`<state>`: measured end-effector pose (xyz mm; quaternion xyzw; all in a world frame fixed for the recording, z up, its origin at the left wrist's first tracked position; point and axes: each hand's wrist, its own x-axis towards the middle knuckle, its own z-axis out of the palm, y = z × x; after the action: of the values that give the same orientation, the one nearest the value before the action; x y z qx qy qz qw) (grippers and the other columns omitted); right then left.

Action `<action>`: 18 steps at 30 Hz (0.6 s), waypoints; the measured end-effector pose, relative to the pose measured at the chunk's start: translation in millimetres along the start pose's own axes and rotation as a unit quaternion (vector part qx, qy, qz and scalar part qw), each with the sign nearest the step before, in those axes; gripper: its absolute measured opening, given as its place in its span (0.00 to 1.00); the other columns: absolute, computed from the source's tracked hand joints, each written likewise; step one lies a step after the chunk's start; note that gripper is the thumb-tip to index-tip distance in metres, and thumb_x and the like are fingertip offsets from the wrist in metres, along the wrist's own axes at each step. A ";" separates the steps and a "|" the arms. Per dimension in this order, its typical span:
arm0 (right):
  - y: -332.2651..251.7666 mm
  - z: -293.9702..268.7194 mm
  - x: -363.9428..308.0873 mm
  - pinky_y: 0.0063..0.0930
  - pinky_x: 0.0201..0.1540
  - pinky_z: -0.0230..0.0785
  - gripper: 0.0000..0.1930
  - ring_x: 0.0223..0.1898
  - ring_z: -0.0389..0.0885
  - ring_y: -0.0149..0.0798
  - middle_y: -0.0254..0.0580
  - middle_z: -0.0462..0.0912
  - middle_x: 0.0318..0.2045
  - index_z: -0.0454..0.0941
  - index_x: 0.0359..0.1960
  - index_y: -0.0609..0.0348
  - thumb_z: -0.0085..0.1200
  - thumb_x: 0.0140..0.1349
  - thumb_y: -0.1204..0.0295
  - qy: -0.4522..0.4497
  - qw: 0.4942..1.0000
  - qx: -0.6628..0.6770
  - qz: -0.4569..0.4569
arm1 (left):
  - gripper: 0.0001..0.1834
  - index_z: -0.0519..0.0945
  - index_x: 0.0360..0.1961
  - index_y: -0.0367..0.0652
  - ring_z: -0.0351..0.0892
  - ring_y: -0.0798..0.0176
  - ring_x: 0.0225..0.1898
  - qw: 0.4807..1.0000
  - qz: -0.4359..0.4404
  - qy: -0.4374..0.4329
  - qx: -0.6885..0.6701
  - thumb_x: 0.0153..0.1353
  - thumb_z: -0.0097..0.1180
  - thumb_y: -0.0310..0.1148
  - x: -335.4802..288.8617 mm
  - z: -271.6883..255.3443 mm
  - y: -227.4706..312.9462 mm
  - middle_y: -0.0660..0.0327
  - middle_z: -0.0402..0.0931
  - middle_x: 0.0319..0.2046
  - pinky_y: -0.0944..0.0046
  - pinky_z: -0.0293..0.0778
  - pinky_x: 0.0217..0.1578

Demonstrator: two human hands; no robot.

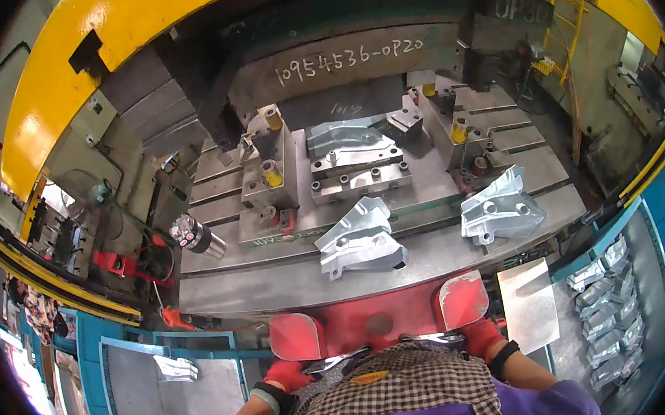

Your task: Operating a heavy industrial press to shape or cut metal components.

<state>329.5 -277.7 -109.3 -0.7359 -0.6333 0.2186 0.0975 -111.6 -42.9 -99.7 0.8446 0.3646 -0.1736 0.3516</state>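
Observation:
My left hand (pixel 287 376), in a red glove, is low beside the left red guard (pixel 296 336) of a red control stand. Its fingers are too small and partly hidden to read. A shiny metal edge (pixel 332 363) shows beside it, close to my checked apron (pixel 405 372). My right hand (pixel 482 337), also red-gloved, is against the right red guard (pixel 463 300), with its fingertips hidden. On the press bed ahead lie a bent silver sheet-metal bracket (pixel 362 246) and another bracket (pixel 502 210) to its right. A third formed metal piece (pixel 346 138) sits on the die (pixel 362 181).
A steel bottle (pixel 197 237) stands at the bed's left. Guide posts with yellow collars (pixel 271 174) flank the die under the press's yellow frame (pixel 52 72). At right, a bin (pixel 660 260) holds several metal parts beside a pale sheet (pixel 528 304). One part (pixel 175 368) lies on a tray at lower left.

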 end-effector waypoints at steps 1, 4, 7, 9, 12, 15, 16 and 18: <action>3.9 4.2 -0.7 0.42 0.62 0.58 0.31 0.61 0.64 0.52 0.48 0.69 0.58 0.74 0.52 0.51 0.63 0.42 0.56 0.007 1.000 -0.012 -0.009 | 0.33 0.73 0.56 0.53 0.72 0.47 0.53 1.000 0.002 -0.001 -0.006 0.49 0.58 0.54 0.0 -1.3 1.8 0.53 0.74 0.52 0.55 0.67 0.53; 9.3 10.0 -2.7 0.43 0.63 0.57 0.34 0.62 0.62 0.53 0.48 0.67 0.60 0.71 0.55 0.51 0.63 0.42 0.55 0.027 0.998 -0.040 -0.031 | 0.33 0.73 0.56 0.51 0.70 0.49 0.56 1.000 0.013 0.000 -0.028 0.49 0.59 0.53 -0.4 -6.5 10.4 0.53 0.73 0.54 0.55 0.65 0.55; 9.3 10.4 -3.9 0.43 0.63 0.57 0.35 0.62 0.62 0.54 0.48 0.66 0.60 0.69 0.56 0.51 0.62 0.43 0.55 0.039 0.998 -0.040 -0.033 | 0.34 0.73 0.56 0.49 0.67 0.50 0.59 0.998 0.048 0.017 -0.029 0.49 0.60 0.52 -0.2 -5.6 12.5 0.53 0.71 0.55 0.56 0.62 0.58; 6.6 6.0 -3.3 0.43 0.63 0.56 0.34 0.62 0.62 0.53 0.48 0.67 0.60 0.70 0.56 0.51 0.62 0.44 0.55 0.029 0.999 -0.030 -0.025 | 0.34 0.72 0.57 0.47 0.65 0.50 0.60 0.995 0.090 0.036 -0.005 0.49 0.61 0.51 4.1 -1.9 9.0 0.53 0.70 0.56 0.56 0.59 0.60; -3.7 -6.7 -3.7 0.42 0.62 0.58 0.33 0.61 0.65 0.52 0.48 0.69 0.58 0.71 0.55 0.51 0.61 0.44 0.56 0.019 0.999 -0.024 -0.023 | 0.35 0.72 0.56 0.46 0.65 0.50 0.60 0.994 0.099 0.047 0.013 0.48 0.61 0.50 -1.5 -7.2 18.6 0.53 0.70 0.56 0.56 0.59 0.60; -1.7 -4.8 -2.9 0.40 0.61 0.60 0.31 0.59 0.67 0.51 0.47 0.72 0.56 0.73 0.53 0.51 0.61 0.45 0.56 0.014 0.999 -0.029 -0.017 | 0.34 0.72 0.56 0.45 0.64 0.50 0.60 0.990 0.107 0.085 0.032 0.48 0.61 0.49 1.9 2.4 8.9 0.53 0.69 0.57 0.55 0.59 0.60; -1.6 -4.7 -3.0 0.40 0.60 0.60 0.30 0.58 0.68 0.51 0.47 0.72 0.56 0.73 0.53 0.51 0.61 0.45 0.57 0.018 0.999 -0.031 -0.018 | 0.34 0.72 0.56 0.45 0.64 0.50 0.60 0.990 0.107 0.085 0.025 0.48 0.61 0.49 1.5 2.7 9.4 0.53 0.70 0.57 0.55 0.59 0.60; -1.7 -5.4 -3.6 0.40 0.59 0.62 0.29 0.57 0.69 0.51 0.47 0.72 0.55 0.73 0.52 0.50 0.60 0.46 0.57 0.027 0.999 -0.036 -0.018 | 0.35 0.72 0.56 0.45 0.64 0.49 0.60 0.991 0.107 0.084 0.012 0.48 0.61 0.49 0.7 -0.1 13.2 0.53 0.70 0.57 0.55 0.60 0.60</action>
<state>330.0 -280.1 -103.1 -0.7330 -0.6510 0.1744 0.0920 -101.4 -48.9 -93.9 0.8945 0.2983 -0.0675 0.3262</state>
